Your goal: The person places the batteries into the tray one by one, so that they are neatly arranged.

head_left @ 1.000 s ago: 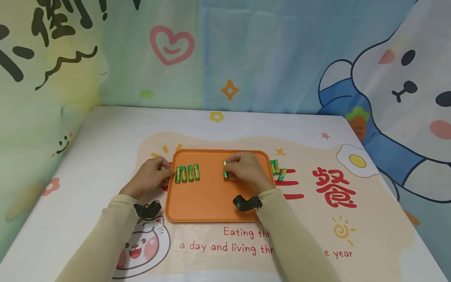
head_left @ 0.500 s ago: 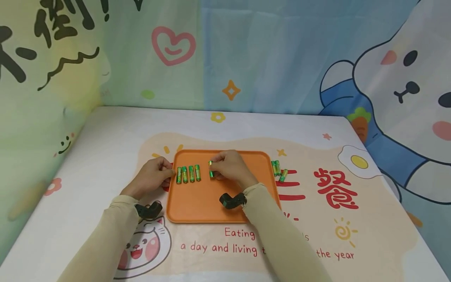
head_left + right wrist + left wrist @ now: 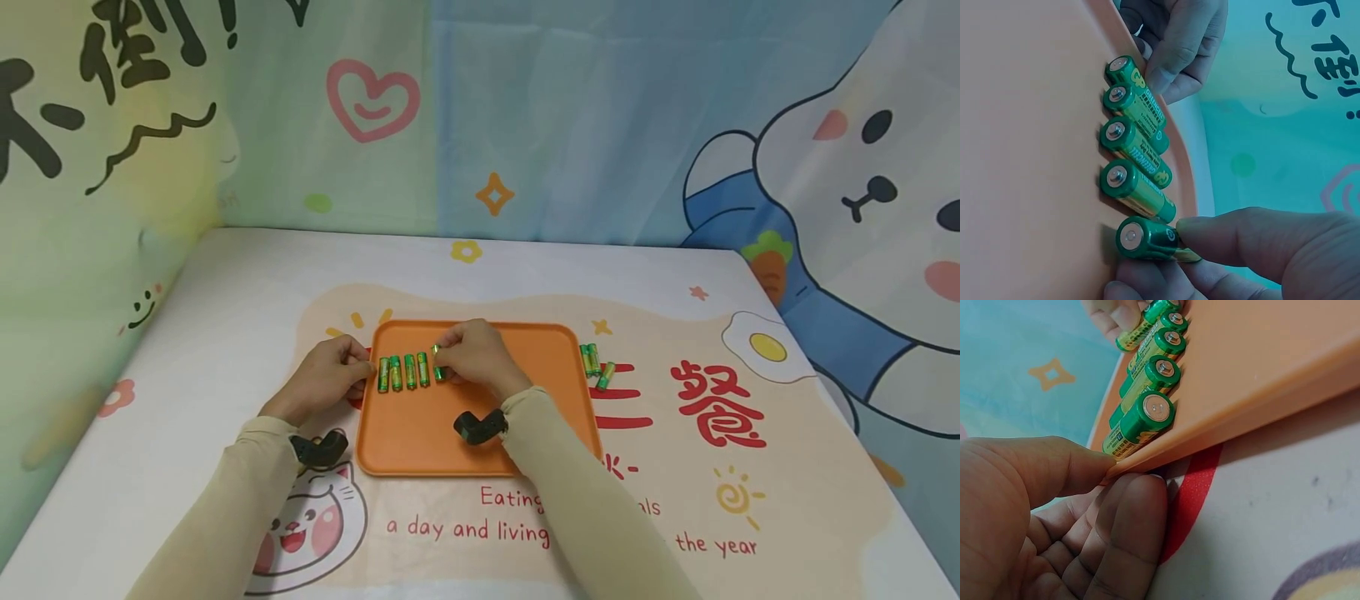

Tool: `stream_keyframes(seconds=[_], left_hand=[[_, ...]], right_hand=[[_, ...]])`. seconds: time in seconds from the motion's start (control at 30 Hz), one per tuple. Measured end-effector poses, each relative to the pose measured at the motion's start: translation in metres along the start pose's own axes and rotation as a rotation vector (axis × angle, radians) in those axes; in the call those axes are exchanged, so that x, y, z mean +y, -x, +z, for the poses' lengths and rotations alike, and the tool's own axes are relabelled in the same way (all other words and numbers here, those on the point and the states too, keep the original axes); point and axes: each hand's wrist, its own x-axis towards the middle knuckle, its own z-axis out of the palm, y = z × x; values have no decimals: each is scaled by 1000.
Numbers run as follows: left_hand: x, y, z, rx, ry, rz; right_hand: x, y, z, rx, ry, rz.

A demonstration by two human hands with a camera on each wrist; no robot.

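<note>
On the orange tray (image 3: 480, 450) several green batteries (image 3: 409, 372) lie side by side in a row at the left. My right hand (image 3: 478, 357) pinches another green battery (image 3: 1147, 239) between thumb and fingers, at the right end of that row. In the right wrist view this battery sits close beside its neighbour. My left hand (image 3: 330, 375) grips the tray's left rim, thumb on top and fingers below, as the left wrist view shows. The nearest battery (image 3: 1141, 425) lies just inside the rim by the left thumb.
Several more green batteries (image 3: 592, 360) lie on the table just past the tray's right edge, one of them slanted. A printed cloth (image 3: 720, 492) covers the table, and a patterned curtain (image 3: 570, 117) hangs behind it.
My right hand has moved left across the tray with its battery, from the tray's middle up to the row. The left hand has stayed at the rim.
</note>
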Motion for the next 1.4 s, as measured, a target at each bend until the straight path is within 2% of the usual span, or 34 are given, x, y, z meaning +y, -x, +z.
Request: stream_keyframes(seconds=[0.3, 0.6, 0.97, 1.4], left_hand=[[-1, -1, 0, 0, -3, -3], [1, 0, -1, -9, 15, 6], [1, 0, -1, -10, 17, 15], [0, 0, -1, -12, 10, 14]], right_hand=[[-5, 2, 4, 5, 1, -6], [-6, 1, 7, 27, 106, -40], [-5, 3, 8, 30, 143, -44], [-4, 6, 7, 20, 127, -41]])
